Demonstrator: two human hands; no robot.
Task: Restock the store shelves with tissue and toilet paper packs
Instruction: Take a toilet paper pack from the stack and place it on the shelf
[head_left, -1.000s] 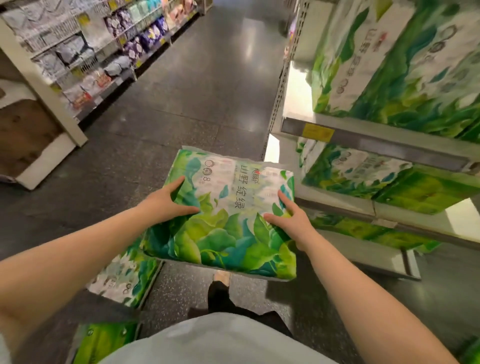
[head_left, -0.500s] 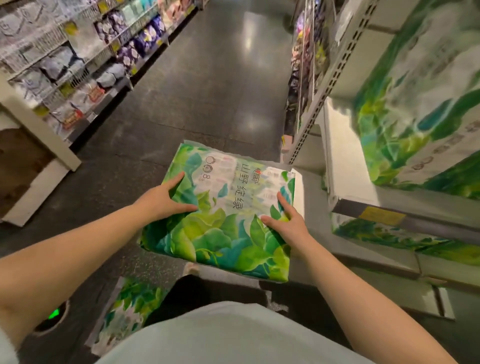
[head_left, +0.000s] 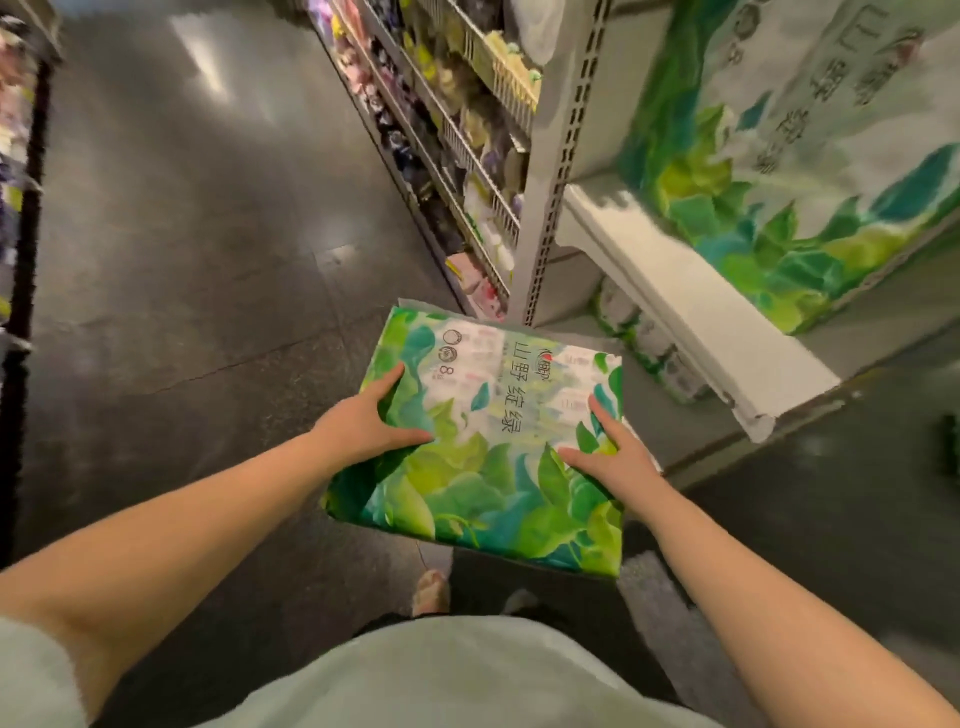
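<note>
1. The left hand (head_left: 371, 418) grips the pack's left edge, thumb laid flat over the printed top, fingers curled under and out of sight.
2. The right hand (head_left: 613, 452) holds the opposite edge the same way, thumb across the top and forefinger stretched along the side.
3. Between them the tissue pack (head_left: 483, 441) is carried level in the air in front of the person's waist, green leaf print up, dark lettering running down its middle.
4. At about two o'clock from the pack juts the white shelf (head_left: 691, 312), its near corner just beside the pack's far right corner; I cannot tell whether they touch.
5. On that shelf stands a big pack (head_left: 789, 156) with the same leaf print, badly blurred.
6. Under the shelf, at about three o'clock, more green-wrapped rolls (head_left: 649, 338) sit in shadow.
7. At twelve o'clock a row of wire-fronted shelves (head_left: 467, 135) runs away down the aisle.
8. From nine to eleven o'clock stretches the dark glossy floor (head_left: 182, 260).
</note>
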